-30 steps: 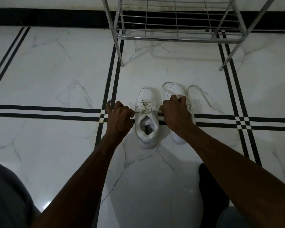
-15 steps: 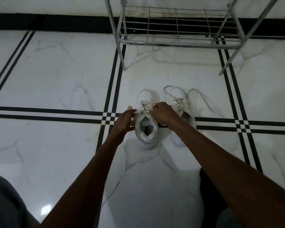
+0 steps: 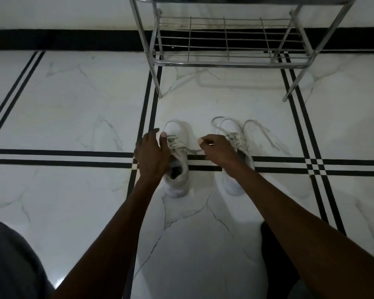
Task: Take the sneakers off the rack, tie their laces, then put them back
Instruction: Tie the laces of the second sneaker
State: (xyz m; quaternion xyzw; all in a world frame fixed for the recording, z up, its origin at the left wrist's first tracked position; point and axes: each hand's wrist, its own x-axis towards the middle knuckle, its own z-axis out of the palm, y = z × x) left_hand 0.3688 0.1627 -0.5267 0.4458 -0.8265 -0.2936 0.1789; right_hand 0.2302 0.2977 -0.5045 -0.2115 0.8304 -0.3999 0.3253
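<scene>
Two white sneakers stand side by side on the marble floor, toes pointing at the rack. My left hand (image 3: 151,154) lies over the left sneaker (image 3: 177,184), thumb pressed on its laces and fingers down its outer side. One lace end (image 3: 192,151) runs taut from that shoe to my right hand (image 3: 218,149), which is closed on it between the two shoes. My right wrist partly covers the right sneaker (image 3: 230,126); its loose laces (image 3: 266,134) trail on the floor. The steel shoe rack (image 3: 225,65) stands just behind, its bottom shelf bare.
The rack's front legs (image 3: 158,91) touch the floor a short way past the shoes. A black skirting band (image 3: 63,39) runs along the wall. My knees show dark at the bottom left and bottom right corners.
My hands pulled the left sneaker's laces outward, came together over its tongue, and now the right hand has drawn one lace end to the right while the left stays on the shoe.
</scene>
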